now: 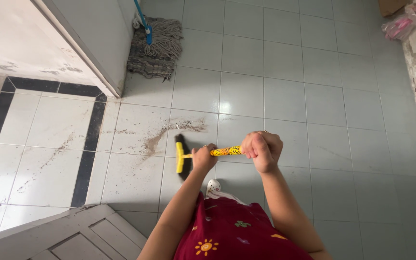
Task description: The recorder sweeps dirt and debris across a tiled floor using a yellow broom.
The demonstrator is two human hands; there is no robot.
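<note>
**Dirt at the doorway is being swept, and a few things could get messy**

Head view, the only one here: a broom (183, 156) with a yellow head and black bristles is being held low over the tiled floor (285, 96). The left hand (203, 158) is being kept clamped around the yellow patterned handle (226, 151) close to the head, and the right hand (262, 150) is being kept clamped around the handle's upper end, so both hands are closed on the same stick and sitting near each other. The bristles are being pressed on the tile just beside a dark streak of dirt (162, 137) that is trailing toward the black border strip (88, 149).

Stuff that could probably go sideways:

- The dirt is being spread thin across several tiles, so a hard stroke could likely just smear it or flick grit further out, toward the paler tiles past the border.
- The floor is looking glossy, maybe damp. If it is wet, the grit may be turned to mud rather than being gathered.
- A mop (156, 45) is being left leaning near the wall corner (114, 86); dirt pushed that way could be lodged in its strands.
- A white shoe (213, 185) is being kept right behind the broom head, so dust could easily be dragged onto it.
- The door panel (63, 236) at the lower left is close enough to be knocked on a wide backswing.
</note>
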